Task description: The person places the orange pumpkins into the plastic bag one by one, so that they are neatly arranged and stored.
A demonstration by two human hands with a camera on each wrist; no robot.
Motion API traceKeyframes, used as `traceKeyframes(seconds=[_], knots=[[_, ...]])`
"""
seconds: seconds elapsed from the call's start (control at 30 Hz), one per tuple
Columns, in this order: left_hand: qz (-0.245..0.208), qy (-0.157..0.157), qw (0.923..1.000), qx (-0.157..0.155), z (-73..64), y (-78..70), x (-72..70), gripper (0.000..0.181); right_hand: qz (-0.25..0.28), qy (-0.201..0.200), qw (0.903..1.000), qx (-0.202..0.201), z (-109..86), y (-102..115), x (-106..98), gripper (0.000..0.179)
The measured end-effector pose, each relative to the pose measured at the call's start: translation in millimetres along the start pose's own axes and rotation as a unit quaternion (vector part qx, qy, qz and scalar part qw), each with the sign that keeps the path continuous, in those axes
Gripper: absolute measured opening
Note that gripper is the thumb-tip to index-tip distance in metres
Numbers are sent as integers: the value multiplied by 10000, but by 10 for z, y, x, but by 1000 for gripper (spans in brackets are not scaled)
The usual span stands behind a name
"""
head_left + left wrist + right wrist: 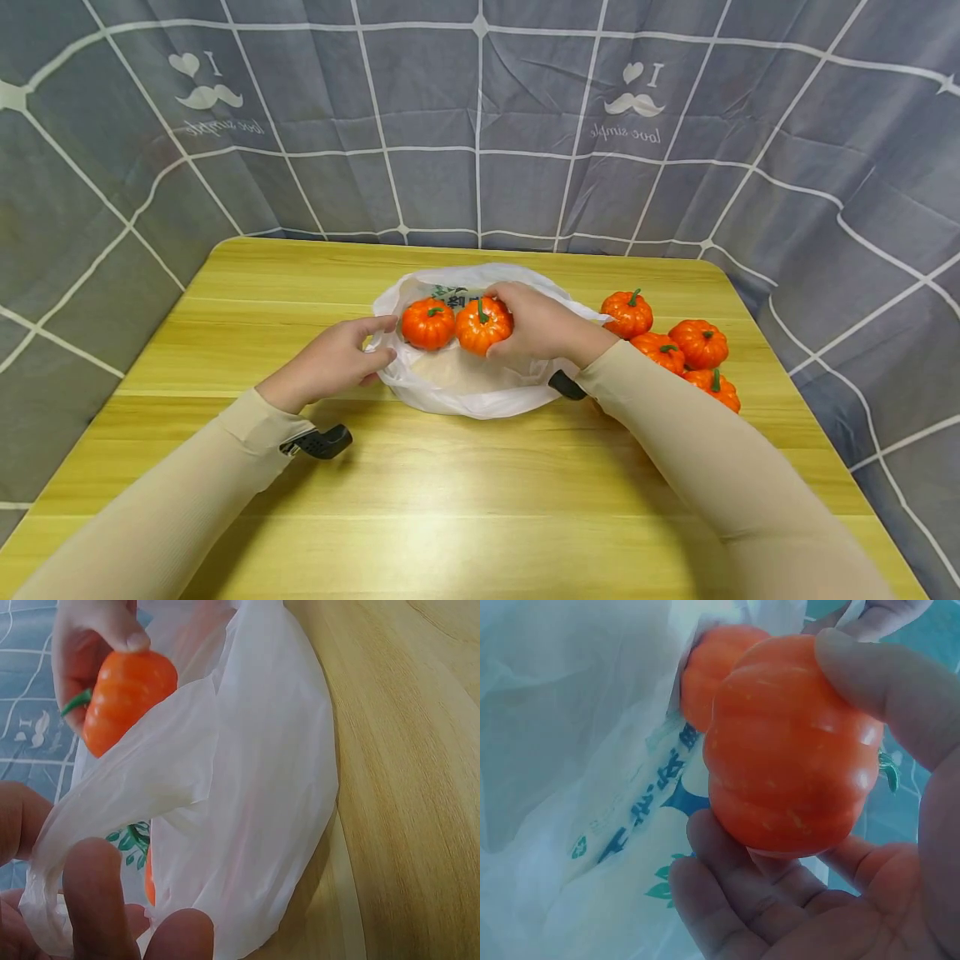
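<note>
One pumpkin (483, 331) is clamped in my right grip (542, 323) at the bag (480, 402) my left grip (335, 358) pinches; the head view, unlike the right wrist's, shows four more pumpkins (698, 344) on the desk (450, 500), my sleeve (693, 467) hiding parts.

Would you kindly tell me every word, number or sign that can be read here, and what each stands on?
"I", beside a heart above a moustache: on the cloth, twice.
"love simple", mirrored: on the cloth, below each moustache.
Green recycling sign: on the bag.
Dark characters on the bag: too blurred and creased to read.
Fine print there: too small.
No readable numbers.
</note>
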State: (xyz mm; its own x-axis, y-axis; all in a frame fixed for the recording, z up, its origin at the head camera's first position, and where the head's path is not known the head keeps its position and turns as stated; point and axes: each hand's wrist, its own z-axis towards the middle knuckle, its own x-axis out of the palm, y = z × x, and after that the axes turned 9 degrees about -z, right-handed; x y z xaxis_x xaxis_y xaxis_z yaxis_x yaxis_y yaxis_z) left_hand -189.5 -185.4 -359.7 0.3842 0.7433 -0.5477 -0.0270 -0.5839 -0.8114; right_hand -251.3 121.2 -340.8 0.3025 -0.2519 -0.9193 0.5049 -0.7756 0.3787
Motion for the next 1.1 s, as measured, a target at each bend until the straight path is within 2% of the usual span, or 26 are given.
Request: traceKeyframes(seconds=[0.43,0.8,1.1], knots=[[23,20,10000,57,15,-12,16,61,-172,-24,9990,417,164,-34,-15,83],[-46,22,10000,-44,36,-6,43,63,-127,-138,9991,379,268,-92,5,85],[17,4,10000,-33,53,1,60,62,51,0,9987,514,295,-121,29,84]])
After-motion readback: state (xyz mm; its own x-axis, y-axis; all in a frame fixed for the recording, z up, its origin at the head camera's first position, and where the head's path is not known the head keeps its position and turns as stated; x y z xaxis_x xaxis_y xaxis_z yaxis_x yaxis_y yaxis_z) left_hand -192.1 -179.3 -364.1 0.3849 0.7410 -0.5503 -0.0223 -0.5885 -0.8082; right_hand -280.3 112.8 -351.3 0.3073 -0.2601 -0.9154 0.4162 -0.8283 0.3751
